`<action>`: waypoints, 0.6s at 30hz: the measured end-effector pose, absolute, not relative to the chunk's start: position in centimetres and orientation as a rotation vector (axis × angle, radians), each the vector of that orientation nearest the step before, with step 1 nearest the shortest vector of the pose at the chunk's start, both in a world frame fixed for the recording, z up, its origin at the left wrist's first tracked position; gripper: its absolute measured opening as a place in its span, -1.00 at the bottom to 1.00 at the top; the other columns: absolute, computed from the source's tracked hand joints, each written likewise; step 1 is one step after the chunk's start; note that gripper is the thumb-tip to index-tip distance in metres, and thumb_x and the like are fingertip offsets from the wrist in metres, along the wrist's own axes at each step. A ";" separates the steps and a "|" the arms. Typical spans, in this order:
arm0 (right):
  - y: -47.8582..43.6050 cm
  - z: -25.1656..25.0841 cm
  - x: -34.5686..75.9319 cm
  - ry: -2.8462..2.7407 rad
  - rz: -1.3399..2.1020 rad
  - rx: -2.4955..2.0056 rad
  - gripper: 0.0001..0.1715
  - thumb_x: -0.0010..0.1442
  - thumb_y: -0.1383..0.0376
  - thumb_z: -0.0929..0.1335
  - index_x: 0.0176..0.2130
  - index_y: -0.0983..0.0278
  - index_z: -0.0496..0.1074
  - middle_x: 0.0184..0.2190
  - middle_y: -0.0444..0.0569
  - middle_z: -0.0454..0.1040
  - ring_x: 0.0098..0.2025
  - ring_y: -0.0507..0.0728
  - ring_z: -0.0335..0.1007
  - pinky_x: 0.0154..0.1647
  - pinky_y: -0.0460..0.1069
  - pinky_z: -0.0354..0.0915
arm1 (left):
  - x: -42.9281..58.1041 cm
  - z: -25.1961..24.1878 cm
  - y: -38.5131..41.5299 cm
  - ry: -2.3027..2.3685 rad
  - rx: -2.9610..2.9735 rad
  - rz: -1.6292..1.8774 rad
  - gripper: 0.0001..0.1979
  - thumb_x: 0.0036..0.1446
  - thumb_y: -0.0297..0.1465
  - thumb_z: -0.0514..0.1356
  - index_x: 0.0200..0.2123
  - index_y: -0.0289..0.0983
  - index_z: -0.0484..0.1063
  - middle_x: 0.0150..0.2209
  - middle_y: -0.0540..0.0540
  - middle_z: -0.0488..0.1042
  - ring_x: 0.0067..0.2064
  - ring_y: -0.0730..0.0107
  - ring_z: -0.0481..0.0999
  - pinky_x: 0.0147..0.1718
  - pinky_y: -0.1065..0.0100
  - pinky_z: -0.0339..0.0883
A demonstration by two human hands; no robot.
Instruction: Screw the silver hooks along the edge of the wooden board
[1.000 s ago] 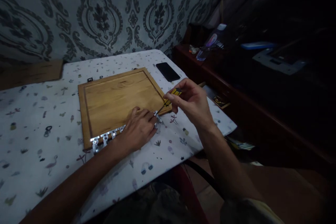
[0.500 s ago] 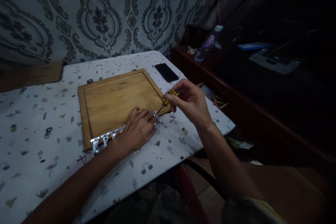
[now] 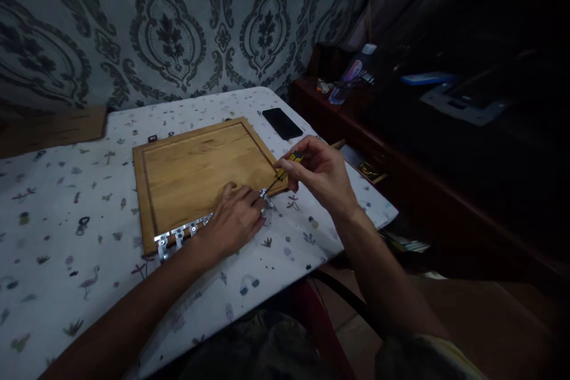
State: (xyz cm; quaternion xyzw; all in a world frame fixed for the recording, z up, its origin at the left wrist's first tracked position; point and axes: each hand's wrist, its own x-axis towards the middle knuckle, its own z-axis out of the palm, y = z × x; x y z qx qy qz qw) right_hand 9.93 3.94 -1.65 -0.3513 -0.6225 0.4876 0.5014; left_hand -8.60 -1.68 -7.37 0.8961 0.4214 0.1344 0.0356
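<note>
Floral-print tablecloth (image 3: 66, 190), damask wall behind. Rectangular grooved wooden board (image 3: 196, 166) lies flat on it. Left hand (image 3: 234, 219), fingers laid down ungripping, presses small silver metal bracket (image 3: 266, 197) at board's near right corner. Right hand (image 3: 318, 172), fingertips pinched round yellow-black screwdriver (image 3: 289, 163), sets tip at bracket. Apparent step: screw-driving, which calls for steady seating.

wooden board (image 3: 196, 172) 1 | screwdriver (image 3: 285, 167) 1 | phone (image 3: 282, 123) 1 | metal brackets (image 3: 178, 235) 5 in view | hands (image 3: 234, 219) (image 3: 318, 175) 2
</note>
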 end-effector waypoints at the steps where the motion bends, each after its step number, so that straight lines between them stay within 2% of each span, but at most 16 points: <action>1: 3.9 -1.6 10.1 -1.530 1.184 -0.840 -0.51 -0.03 0.06 0.59 -0.29 0.24 0.38 -0.46 -0.23 0.47 -0.67 -0.08 0.34 -0.69 -0.15 0.31 | -8.6 -7.4 -1.7 1.297 2.752 0.410 -0.81 0.33 -0.35 0.14 -0.11 -0.31 0.49 -0.04 -0.16 0.56 0.03 0.11 0.42 0.06 0.02 0.11; 4: 3.7 -1.4 10.6 -1.625 1.182 -0.813 -0.54 0.11 0.03 0.52 -0.11 0.25 0.48 -0.37 -0.15 0.51 -0.58 -0.05 0.42 -0.57 -0.11 0.41 | -8.5 -7.4 -1.7 1.308 2.752 0.410 -0.81 0.34 -0.34 0.13 -0.13 -0.31 0.49 -0.06 -0.15 0.56 0.01 0.12 0.43 0.06 0.02 0.11; 8: 3.7 -1.6 10.8 -1.627 1.167 -0.822 -0.61 0.08 0.05 0.53 -0.26 0.28 0.50 -0.41 -0.12 0.53 -0.65 -0.07 0.34 -0.68 -0.13 0.30 | -8.5 -7.3 -1.7 1.312 2.753 0.398 -0.82 0.34 -0.34 0.13 -0.13 -0.31 0.48 -0.08 -0.13 0.56 0.02 0.12 0.43 0.05 0.02 0.11; 11: 3.8 -1.9 10.3 -1.560 1.159 -0.823 -0.55 -0.02 0.07 0.59 -0.39 0.27 0.38 -0.41 -0.14 0.56 -0.71 -0.11 0.26 -0.77 -0.15 0.19 | -8.5 -7.3 -1.7 1.307 2.751 0.411 -0.84 0.33 -0.35 0.15 -0.14 -0.30 0.47 -0.07 -0.13 0.56 0.02 0.12 0.43 0.05 0.03 0.12; 13: 3.8 -2.1 9.9 -1.536 1.143 -0.822 -0.51 -0.04 0.06 0.59 -0.41 0.25 0.33 -0.49 -0.20 0.51 -0.71 -0.08 0.28 -0.75 -0.15 0.23 | -8.5 -7.3 -1.7 1.300 2.752 0.423 -0.84 0.32 -0.35 0.16 -0.14 -0.29 0.47 -0.08 -0.13 0.56 0.02 0.13 0.43 0.06 0.03 0.11; 18: 3.4 -2.5 9.4 -1.549 0.955 -0.844 -0.59 0.05 0.05 0.55 -0.36 0.24 0.39 -0.61 -0.27 0.37 -0.68 -0.06 0.33 -0.68 -0.15 0.28 | -8.5 -7.3 -1.7 1.316 2.746 0.417 -0.83 0.33 -0.35 0.15 -0.12 -0.30 0.48 -0.07 -0.14 0.56 0.03 0.11 0.43 0.08 0.01 0.11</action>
